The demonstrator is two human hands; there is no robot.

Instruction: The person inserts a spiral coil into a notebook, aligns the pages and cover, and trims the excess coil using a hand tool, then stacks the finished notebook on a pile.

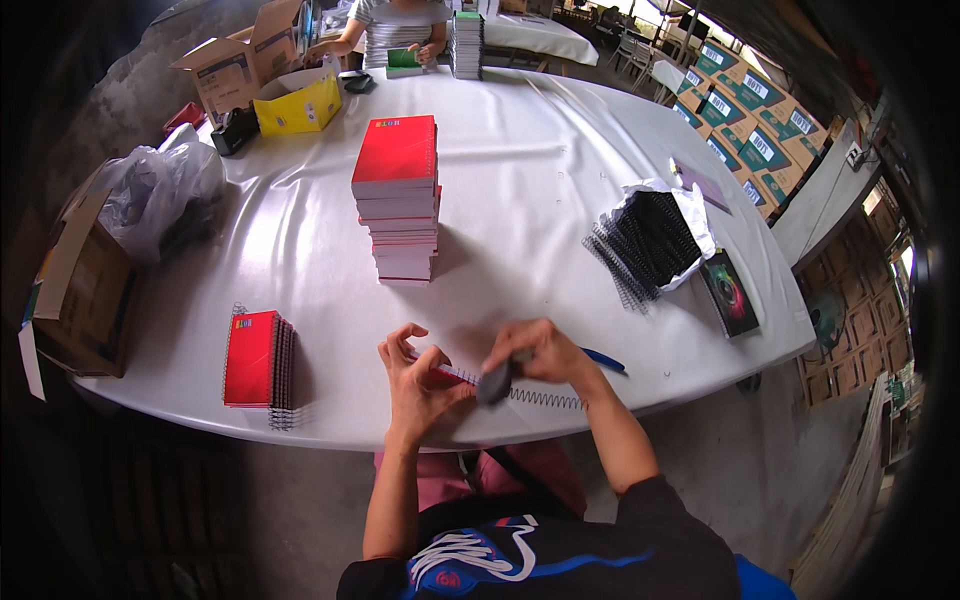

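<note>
Near the table's front edge, my left hand (415, 390) grips a small red notebook (452, 376) tilted on its edge, its fingers curled round it. A black wire coil (548, 399) runs from the notebook's edge out to the right, under my right wrist. My right hand (540, 350) is closed round a dark grey rounded tool (494, 384), smeared by motion, held against the notebook's coil edge; its exact kind is not visible. Left of my hands lies a pile of red spiral notebooks (252, 360). Beyond them rises a tall stack of red notebooks (395, 155).
Black coils (655, 240) lie in white wrapping at right, beside a dark notebook (729, 292). A blue pen-like tool (604, 361) lies behind my right forearm. Open cardboard box (85, 290) and plastic bag (165, 190) stand left. Across the table, a person (400, 30) handles a green notebook (404, 60).
</note>
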